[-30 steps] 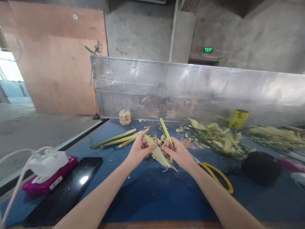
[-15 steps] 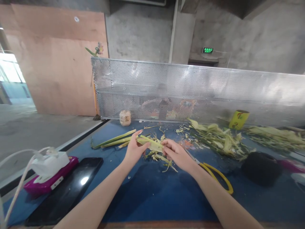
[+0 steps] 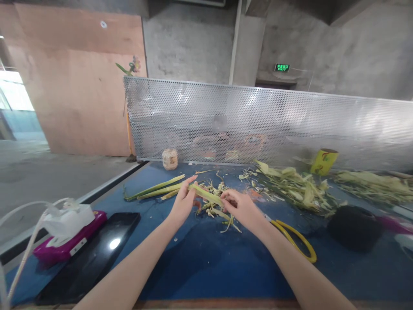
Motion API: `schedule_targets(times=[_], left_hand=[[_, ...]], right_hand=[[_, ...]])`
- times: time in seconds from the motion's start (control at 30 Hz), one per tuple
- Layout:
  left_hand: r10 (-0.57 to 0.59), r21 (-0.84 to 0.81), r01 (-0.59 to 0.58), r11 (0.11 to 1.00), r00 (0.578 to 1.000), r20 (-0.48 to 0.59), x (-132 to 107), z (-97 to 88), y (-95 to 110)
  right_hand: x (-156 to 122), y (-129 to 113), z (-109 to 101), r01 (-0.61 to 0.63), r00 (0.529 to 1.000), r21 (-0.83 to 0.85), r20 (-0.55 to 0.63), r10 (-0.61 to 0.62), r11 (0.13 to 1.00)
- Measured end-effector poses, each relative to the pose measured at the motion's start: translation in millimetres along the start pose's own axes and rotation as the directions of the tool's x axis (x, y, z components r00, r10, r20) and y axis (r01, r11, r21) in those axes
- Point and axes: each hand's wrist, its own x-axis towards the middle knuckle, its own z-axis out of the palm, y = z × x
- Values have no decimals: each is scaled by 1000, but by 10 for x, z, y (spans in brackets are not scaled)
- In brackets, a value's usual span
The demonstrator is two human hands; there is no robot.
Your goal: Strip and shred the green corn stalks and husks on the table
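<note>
A flat, pale green leaf strip (image 3: pixel 208 195) is stretched between my two hands above the blue table (image 3: pixel 206 267). My left hand (image 3: pixel 183 201) pinches its left end between thumb and fingers, the fingers bent behind it. At the other end, the fingertips of my right hand (image 3: pixel 238 202) are closed on the strip. Shredded plant scraps (image 3: pixel 219 212) lie under and behind the strip. Several green stalks (image 3: pixel 158 190) rest beside my left hand. Scissors with yellow handles (image 3: pixel 298 237) lie by my right forearm, their blades partly hidden behind it.
Leafy husks (image 3: pixel 297 187) are piled at right, near a yellow container (image 3: pixel 324 161) and a black round object (image 3: pixel 355 228). At left lie a black phone (image 3: pixel 90 258) and a purple power strip (image 3: pixel 71 241). A twine roll (image 3: pixel 170 159) stands before the perforated metal screen (image 3: pixel 200 107).
The strip has turned slightly, showing less of its broad face, and its left end sits nearer my left fingers. My left thumb has drawn back a little; both hands still hold the strip.
</note>
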Motion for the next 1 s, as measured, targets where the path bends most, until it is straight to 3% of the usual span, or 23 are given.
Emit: schedule_targets(times=[0.13,0.43,0.73,1.0], left_hand=[[9,-86,-3,996,998,65,-3,-4,5],[58,116,-79,990,983,175,-39,-5,6],[-19,-166,33,986,996,87,-20,4,19],[-6,-240,-30,970,989,-147,83,-109,-18]], right_hand=[[3,-2,10,10,1000,-45,-27,-11,999],[26,45,19,49,983,-80,-174,-62,996],[21,60,14,60,978,-64,-197,-71,996],[51,110,-99,32,886,-167,-452,-105,985]])
